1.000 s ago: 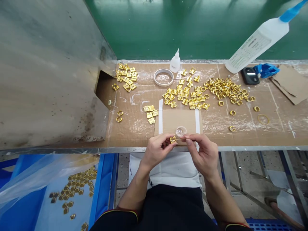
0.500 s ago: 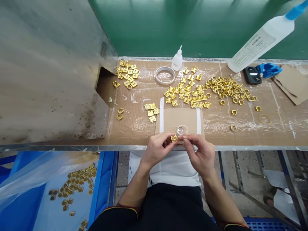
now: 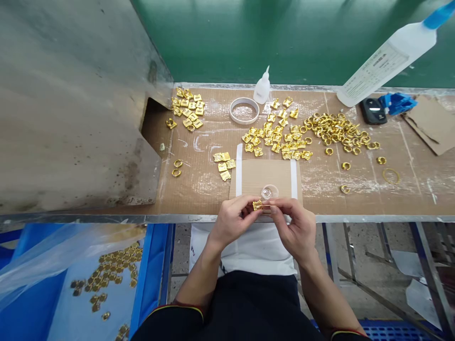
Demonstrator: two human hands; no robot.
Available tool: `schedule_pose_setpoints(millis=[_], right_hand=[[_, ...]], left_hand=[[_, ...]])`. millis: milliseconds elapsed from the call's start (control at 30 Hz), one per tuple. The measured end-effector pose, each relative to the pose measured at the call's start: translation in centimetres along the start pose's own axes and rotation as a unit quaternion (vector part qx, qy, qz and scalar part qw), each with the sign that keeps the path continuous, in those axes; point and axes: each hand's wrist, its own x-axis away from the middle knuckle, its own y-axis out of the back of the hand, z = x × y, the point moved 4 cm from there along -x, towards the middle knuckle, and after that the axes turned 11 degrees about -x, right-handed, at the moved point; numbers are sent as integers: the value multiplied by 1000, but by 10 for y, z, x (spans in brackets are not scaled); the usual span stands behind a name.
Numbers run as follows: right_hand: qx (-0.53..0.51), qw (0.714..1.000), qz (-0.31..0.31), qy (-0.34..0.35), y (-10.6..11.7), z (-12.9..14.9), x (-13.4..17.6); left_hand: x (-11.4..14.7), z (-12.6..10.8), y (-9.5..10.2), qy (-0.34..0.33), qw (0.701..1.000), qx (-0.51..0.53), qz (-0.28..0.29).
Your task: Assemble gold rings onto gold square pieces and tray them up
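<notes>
Between the thumb and fingers of my left hand is a small square gold metal piece. My right hand pinches a thin stick, its tip at the right side of that piece. Just beyond the fingers, a small clear round dish sits on a cardboard pad with white tape down both sides. A few similar square gold pieces lie left of the pad, and a larger group lies behind it.
Gold rings are heaped at the right. A small white dropper bottle, a tape roll and a large blue-capped bottle stand at the back. A metal box blocks the left. Below it is a blue bin.
My right hand has shifted very slightly to the left, with the thin stick still at the gold piece. Otherwise the scene looks the same.
</notes>
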Motion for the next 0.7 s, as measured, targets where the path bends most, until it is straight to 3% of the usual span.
schedule_pose_setpoints(millis=[700], right_hand=[[-26, 1000, -10, -9, -1, -4, 2]], left_hand=[[1, 0, 0, -11, 1000, -6, -12]])
